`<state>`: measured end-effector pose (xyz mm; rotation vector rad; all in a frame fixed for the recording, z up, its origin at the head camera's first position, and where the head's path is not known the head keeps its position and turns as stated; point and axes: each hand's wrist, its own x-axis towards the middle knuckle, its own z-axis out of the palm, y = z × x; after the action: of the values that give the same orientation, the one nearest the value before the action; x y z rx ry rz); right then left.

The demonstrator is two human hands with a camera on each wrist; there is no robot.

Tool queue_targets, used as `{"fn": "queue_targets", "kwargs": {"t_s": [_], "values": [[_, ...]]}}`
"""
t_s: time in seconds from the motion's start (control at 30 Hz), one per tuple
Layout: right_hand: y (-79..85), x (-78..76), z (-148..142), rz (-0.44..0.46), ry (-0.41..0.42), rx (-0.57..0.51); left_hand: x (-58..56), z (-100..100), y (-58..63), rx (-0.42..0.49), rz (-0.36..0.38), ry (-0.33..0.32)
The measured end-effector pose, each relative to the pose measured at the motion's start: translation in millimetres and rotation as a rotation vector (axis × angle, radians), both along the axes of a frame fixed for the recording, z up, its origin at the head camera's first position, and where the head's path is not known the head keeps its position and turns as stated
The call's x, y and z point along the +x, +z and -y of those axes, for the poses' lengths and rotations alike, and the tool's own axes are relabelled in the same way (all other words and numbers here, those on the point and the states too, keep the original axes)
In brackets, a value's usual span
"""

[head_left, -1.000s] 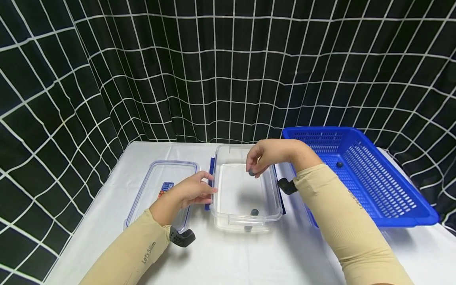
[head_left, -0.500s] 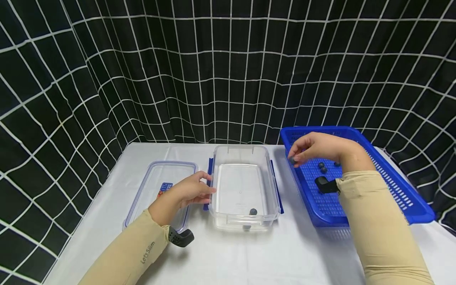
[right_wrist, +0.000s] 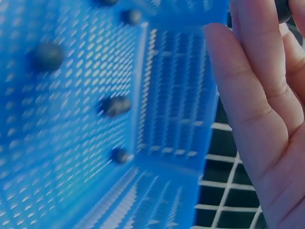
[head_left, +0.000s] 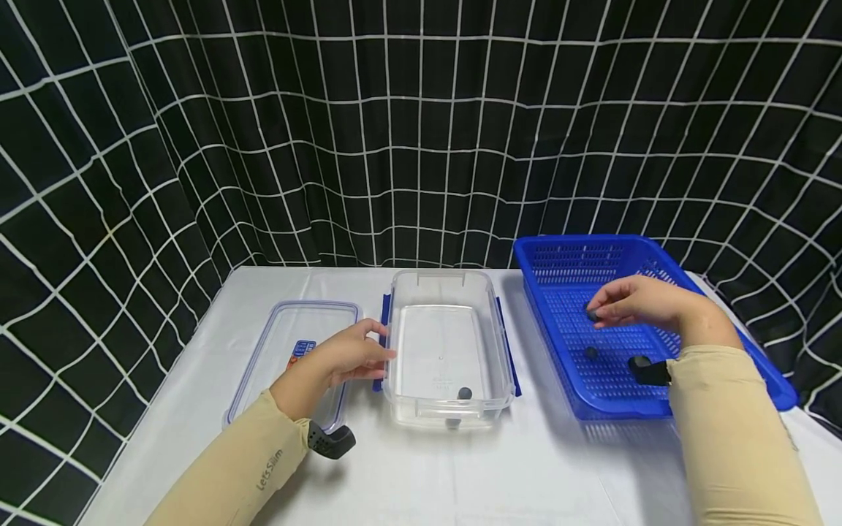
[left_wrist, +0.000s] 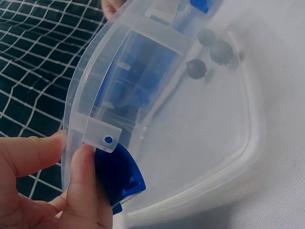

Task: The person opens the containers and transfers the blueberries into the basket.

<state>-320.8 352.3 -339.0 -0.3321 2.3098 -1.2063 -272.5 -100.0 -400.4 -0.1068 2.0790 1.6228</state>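
Note:
My left hand (head_left: 358, 352) holds the left wall of a clear plastic box (head_left: 434, 427), thumb and fingers on either side of its rim by a blue latch (left_wrist: 119, 174). Through the box wall, dark round blueberries (left_wrist: 196, 69) show near one end. Over the blue basket (head_left: 567, 391), my right hand (head_left: 641, 303) pinches a blueberry (right_wrist: 284, 10) between its fingertips. More blueberries (right_wrist: 47, 57) lie on the slotted basket floor, blurred in the right wrist view; the hand hides part of the floor in the head view.
Left of the box lies a clear lid (head_left: 279, 321) with a blue and red label, partly under my left forearm. A white cloth (head_left: 526, 467) covers the table. Black curtain with a white grid (head_left: 421, 146) hangs behind.
My right hand has moved right, from above the clear box to above the blue basket, with a blueberry in its fingers throughout. The left hand has kept its place on the box.

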Motion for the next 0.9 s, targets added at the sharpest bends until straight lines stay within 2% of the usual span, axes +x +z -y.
{"fn": "queue_targets", "kwargs": {"t_s": [0.17, 0.5, 0.9], "values": [[-10.1, -1.2, -15.5, 0.051, -0.026, -0.046, 0.4, -0.4, -0.4, 0.001, -0.006, 0.000], [-17.3, -2.6, -21.6, 0.100, -0.101, -0.066, 1.0, -0.5, 0.4, 0.006, -0.002, 0.009], [-22.3, -1.6, -28.8, 0.131, -0.152, 0.033, 2.2, -1.4, 3.7, -0.022, 0.003, 0.013]]}}
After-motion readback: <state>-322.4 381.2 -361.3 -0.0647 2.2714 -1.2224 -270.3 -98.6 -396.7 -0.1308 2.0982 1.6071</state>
